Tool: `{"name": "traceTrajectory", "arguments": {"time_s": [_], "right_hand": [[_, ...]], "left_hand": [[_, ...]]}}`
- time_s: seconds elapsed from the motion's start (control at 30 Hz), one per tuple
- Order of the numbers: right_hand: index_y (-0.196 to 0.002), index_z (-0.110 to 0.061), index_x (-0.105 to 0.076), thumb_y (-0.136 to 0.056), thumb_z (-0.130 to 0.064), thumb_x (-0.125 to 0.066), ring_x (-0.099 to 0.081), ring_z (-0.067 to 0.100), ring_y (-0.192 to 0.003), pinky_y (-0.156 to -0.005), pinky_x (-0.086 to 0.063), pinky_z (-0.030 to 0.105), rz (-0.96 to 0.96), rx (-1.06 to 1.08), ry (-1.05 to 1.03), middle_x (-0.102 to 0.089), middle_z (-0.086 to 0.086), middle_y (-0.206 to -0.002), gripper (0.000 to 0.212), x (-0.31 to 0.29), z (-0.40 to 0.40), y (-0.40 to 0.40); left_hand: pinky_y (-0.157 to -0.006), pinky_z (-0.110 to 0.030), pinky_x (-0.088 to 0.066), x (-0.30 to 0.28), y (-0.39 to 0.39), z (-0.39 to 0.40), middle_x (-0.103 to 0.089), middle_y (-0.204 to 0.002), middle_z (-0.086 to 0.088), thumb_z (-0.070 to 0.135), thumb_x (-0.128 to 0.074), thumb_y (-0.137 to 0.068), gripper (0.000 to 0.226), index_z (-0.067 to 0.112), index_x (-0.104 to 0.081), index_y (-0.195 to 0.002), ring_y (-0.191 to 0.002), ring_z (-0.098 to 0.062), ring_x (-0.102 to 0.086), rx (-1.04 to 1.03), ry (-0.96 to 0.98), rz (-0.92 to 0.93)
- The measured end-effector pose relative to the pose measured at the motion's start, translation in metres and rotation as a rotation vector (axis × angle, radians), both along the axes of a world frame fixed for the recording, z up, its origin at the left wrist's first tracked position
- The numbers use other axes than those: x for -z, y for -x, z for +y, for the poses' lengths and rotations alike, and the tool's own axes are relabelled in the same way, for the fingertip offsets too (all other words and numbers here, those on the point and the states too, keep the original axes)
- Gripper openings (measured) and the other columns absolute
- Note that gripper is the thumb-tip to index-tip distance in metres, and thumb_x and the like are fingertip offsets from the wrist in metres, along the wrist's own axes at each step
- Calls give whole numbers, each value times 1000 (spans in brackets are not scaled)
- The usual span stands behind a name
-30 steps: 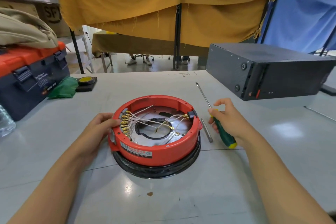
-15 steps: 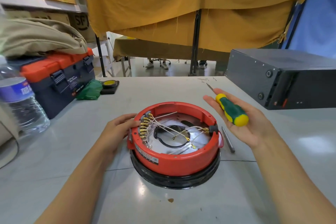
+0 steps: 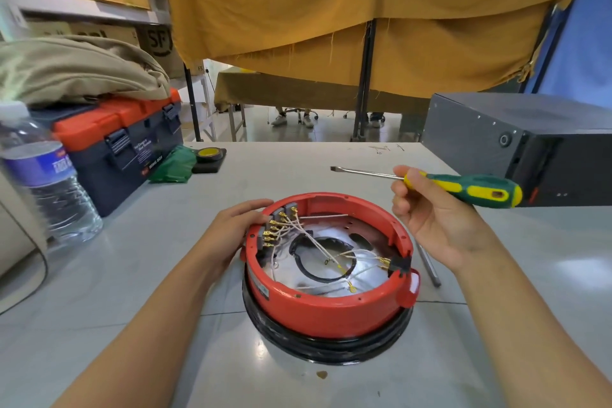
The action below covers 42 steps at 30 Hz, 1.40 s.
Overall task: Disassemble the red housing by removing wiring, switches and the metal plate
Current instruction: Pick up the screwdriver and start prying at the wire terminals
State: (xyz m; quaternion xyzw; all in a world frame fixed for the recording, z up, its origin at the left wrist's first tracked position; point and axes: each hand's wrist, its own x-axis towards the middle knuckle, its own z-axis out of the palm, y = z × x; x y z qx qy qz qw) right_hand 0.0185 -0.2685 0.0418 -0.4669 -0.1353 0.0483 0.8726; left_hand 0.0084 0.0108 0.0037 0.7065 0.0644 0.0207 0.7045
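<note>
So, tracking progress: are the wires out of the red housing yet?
Still in: white wires run from brass terminals across the red housing.

Water bottle [image 3: 49, 182] blurred, cut off at left edge; grey box [image 3: 530, 139] ran off right edge.

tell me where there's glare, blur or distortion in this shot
Head view: overhead light glares white off the metal plate inside the red housing and makes soft patches on the table; the water bottle at the left edge is smeared and soft; the wide-angle lens bends the shelf and stretches both forearms; the screwdriver in the right hand stays sharp.
</note>
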Motion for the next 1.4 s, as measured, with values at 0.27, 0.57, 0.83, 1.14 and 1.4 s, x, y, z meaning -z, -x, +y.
{"name": "traceTrajectory", "arguments": {"time_s": [0.27,0.57,0.83,1.14,1.4], "right_hand": [[-82,-9,-76,-83,-37,-65,-36,9,-49,-47,-38,19,-114,129,352,-44,-1,-56,30,2,4,-8],[-55,-22,-54,-85,-11,-68,-41,17,-45,-40,-33,21,-299,263,529,-51,1,-47,35,-23,13,-37],[-65,-8,-48,-87,-13,-65,-38,12,-38,-37,-28,15,-411,271,612,-45,-2,-41,28,-40,8,-62],[-64,-8,-49,-84,-13,-63,-42,11,-38,-38,-35,17,-489,244,706,-50,0,-44,25,-44,-3,-69],[-74,3,-53,-87,-7,-64,-49,11,-46,-41,-40,18,-505,150,800,-53,0,-49,20,-41,-1,-70]], "left_hand": [[-65,-24,-58,-3,-11,-4,-74,-97,-10,-1,-48,-88,33,13,-69,-109,-82,-22,-71,105,5,3],[-76,-27,-56,-10,-33,-16,-73,-102,-8,1,-45,-93,33,19,-70,-106,-87,-20,-70,307,-154,16],[-87,-29,-52,-21,-55,-30,-72,-103,5,1,-42,-95,40,29,-70,-101,-96,-15,-68,386,-456,-68],[-73,-10,-46,-22,-65,-43,-70,-90,29,9,-49,-96,34,33,-69,-107,-82,9,-64,476,-603,-195],[-82,-19,-45,-16,-67,-42,-69,-105,23,15,-51,-96,33,40,-69,-107,-88,9,-62,455,-648,-243]]}}
